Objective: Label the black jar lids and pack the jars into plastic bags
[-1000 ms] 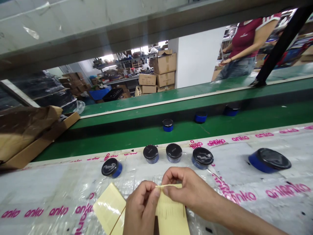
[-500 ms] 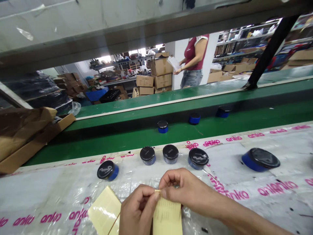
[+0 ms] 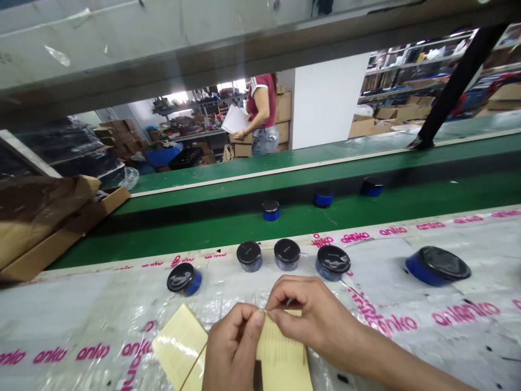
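Note:
Over a yellow sheet (image 3: 283,355) printed with rows of fine dark marks, the fingertips of both hands meet. My left hand (image 3: 234,345) is closed in a pinch of thumb and forefinger. Against it, my right hand (image 3: 311,315) pinches at the same spot. A tiny pale yellowish piece shows between the fingertips; its kind cannot be made out. Left of my hands lies a glossy yellow stack (image 3: 179,342) with a thin brown band across it. Just beyond the hands stand round black-lidded containers, among them a middle one (image 3: 287,254) and one with a blue side (image 3: 184,278).
The work surface is covered with plastic printed "anko" (image 3: 93,351). Several more blue containers, including one (image 3: 271,210), stand on the green belt (image 3: 220,228). A cardboard box (image 3: 61,233) is at left. A metal beam (image 3: 183,54) crosses above. Beyond, a person (image 3: 262,114) holds papers.
My hands remain pinched together at the yellow sheet, and the pale piece between the fingertips shows less. The person behind has moved left. The view has shifted slightly.

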{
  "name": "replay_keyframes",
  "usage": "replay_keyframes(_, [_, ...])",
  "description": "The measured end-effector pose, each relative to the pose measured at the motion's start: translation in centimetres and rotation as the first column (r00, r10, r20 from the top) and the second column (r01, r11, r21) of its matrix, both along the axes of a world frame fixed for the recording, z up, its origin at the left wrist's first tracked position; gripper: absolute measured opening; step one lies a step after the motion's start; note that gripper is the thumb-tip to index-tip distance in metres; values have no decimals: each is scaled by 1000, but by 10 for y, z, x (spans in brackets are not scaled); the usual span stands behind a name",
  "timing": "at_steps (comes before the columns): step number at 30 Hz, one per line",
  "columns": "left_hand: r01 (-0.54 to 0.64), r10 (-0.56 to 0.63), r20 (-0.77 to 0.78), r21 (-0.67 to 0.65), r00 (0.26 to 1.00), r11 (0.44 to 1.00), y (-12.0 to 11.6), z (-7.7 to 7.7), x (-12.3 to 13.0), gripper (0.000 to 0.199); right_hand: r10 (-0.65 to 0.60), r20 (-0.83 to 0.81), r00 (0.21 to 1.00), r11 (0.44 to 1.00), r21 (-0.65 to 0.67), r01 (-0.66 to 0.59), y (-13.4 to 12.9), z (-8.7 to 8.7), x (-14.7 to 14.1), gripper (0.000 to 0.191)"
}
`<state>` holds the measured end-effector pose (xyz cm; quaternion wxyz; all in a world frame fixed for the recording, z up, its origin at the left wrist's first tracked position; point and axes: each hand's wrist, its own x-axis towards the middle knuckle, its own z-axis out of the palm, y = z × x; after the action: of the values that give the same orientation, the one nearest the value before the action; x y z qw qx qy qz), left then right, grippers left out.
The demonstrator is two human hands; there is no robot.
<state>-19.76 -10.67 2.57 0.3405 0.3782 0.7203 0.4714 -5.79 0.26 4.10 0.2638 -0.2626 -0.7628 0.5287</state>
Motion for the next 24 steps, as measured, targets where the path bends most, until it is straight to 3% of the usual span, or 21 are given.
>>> replay_keyframes(4, [8,-8,5,-16,1000,1000,0,1,-1,49,18,-52,999,1000,14,-18,0,-4,0,16])
replay_keyframes(9, [11,-10,34,-32,999,999,0,-1,-1,49,20,-23,1000,945,-326,-26,2,-3,1,14])
replay_keyframes(11, [15,-14,43,-31,999,999,1,-1,-1,49,12,-14,1000,922,-387,-17,2,-1,2,15])
replay_keyframes(17, [25,-25,35,7,999,1000,1,-3,0,45,72,91,993,946,-322,-39,0,2,3,10])
replay_keyframes(24, [-3,2,19,38,1000,999,2,-4,3,41,-16,174,985,990,-138,41,0,9,-1,13])
